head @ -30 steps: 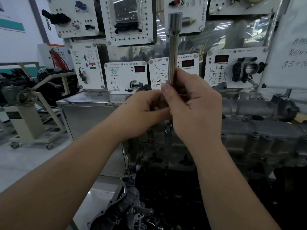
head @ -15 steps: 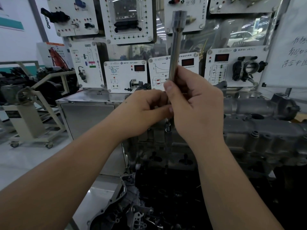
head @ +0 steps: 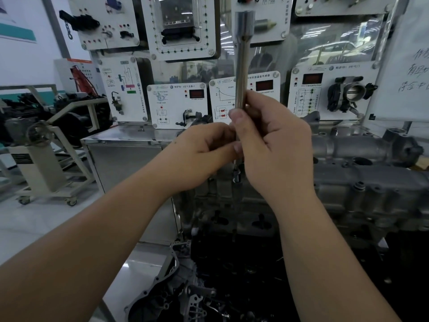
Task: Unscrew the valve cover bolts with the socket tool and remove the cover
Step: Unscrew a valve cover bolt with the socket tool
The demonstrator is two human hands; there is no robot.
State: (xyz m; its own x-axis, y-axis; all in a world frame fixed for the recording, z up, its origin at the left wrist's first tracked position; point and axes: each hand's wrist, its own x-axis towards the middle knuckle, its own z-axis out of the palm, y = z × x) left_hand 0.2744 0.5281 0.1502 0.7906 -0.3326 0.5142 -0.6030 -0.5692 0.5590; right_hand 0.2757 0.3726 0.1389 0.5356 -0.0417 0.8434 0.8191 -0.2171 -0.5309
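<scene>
A long steel socket tool stands upright in front of me, its wide socket end at the top. My right hand grips its lower shaft, thumb pressed against the bar. My left hand pinches the same shaft from the left, just below the right thumb. Under the hands the thin lower end of the tool reaches down to a bolt on the grey aluminium valve cover of the engine. Whether the tool sits on the bolt is hidden by my hands.
White training panels with sensors hang behind, among them a throttle body panel. A steel cabinet stands left of the engine. A wheeled stand sits far left. A gearbox housing lies below.
The tool and both hands have stayed nearly in place; the grip shifted slightly and the view moved a little.
</scene>
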